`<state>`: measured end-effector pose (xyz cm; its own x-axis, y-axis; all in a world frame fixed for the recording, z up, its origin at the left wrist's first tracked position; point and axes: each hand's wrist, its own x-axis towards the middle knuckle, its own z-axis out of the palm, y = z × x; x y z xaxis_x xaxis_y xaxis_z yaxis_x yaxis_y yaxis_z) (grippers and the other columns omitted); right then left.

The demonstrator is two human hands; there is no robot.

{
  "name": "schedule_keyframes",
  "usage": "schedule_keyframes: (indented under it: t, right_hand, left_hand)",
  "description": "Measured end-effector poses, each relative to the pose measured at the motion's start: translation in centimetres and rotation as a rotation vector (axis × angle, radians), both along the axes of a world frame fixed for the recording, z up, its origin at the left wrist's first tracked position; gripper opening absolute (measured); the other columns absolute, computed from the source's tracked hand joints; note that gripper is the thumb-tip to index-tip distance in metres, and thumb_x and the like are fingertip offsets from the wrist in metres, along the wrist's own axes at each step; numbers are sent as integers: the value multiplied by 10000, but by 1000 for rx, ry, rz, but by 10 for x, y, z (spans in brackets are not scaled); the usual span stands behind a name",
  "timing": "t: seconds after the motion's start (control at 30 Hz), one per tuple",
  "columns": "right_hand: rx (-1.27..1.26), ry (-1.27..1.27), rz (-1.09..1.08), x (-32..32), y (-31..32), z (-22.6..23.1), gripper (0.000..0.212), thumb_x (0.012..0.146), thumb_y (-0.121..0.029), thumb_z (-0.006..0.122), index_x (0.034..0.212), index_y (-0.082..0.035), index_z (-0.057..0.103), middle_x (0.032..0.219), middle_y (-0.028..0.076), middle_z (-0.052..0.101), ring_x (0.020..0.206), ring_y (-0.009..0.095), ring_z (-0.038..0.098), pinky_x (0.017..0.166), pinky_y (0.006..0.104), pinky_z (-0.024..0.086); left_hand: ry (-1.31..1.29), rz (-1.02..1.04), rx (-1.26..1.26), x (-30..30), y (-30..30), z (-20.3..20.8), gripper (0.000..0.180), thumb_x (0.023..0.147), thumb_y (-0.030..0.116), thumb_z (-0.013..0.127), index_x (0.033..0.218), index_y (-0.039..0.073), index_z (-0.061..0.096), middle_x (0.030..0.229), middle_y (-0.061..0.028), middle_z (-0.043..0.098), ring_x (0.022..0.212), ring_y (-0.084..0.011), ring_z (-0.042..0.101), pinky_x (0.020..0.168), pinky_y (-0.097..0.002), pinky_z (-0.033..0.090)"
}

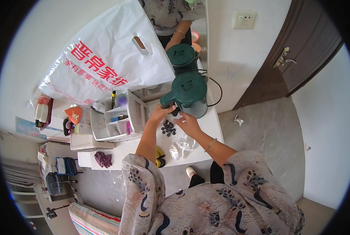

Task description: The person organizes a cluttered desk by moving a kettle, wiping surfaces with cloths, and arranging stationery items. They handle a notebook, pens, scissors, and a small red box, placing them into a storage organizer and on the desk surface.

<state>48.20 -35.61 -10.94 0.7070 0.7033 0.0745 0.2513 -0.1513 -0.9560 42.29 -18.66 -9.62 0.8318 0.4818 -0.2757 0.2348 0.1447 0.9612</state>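
Observation:
A dark green kettle with a clear lower body (189, 92) stands on the white table, its handle toward the left. My left hand (162, 113) is closed around the end of that handle. Just below the handle, my right hand (189, 124) is close to the kettle's lower side, fingers apart and nothing seen in them; whether it touches the kettle I cannot tell. Between my forearms lies a small heap of dark round pieces (168, 128). Nearer to me is a crumpled clear plastic bag (183, 145), close to my right forearm.
A mirror (171, 19) behind the kettle reflects it. A large white plastic bag (108, 51) leans at the back left, above a white drawer organizer (118, 117). A black cord (221, 92) loops beside the kettle. A purple cloth (103, 159) lies at the table's left; a brown door (284, 55) stands right.

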Motion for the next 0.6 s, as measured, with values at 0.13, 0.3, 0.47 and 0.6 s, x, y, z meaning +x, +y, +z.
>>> schedule_keyframes:
  t: [0.13,0.3,0.47,0.6]
  right_hand:
    - [-94,25,-113,-4,28,16,304,791,-263,656,892,22,620,739,175,639,680,283,630,592,347,476]
    - [-203,-115,-17,1,12,-48,256,778,-260,605,743,-6,599,765,203,623,743,377,601,659,450,477]
    - [-412,-8,-167,17,-26,-82,257,783,-282,618,921,-65,621,815,142,654,815,314,628,721,402,495]
    - [-196,-31,-170,37,-51,-90,211,785,-166,633,971,-67,630,851,155,658,806,301,637,711,372,502]
  left_hand:
    - [35,-18,-49,0,2,0,336,721,213,780,963,58,606,901,1,594,850,-128,544,804,-280,418]
    - [30,26,187,3,-8,1,367,741,252,766,984,32,599,917,-8,598,865,-122,537,778,-285,422]
    - [51,119,319,2,-20,-4,376,767,223,733,1042,21,576,943,-11,583,851,-117,519,772,-273,415]
    - [-31,221,265,-10,-32,-36,426,794,186,698,1156,61,510,974,-13,572,888,-111,516,794,-273,408]
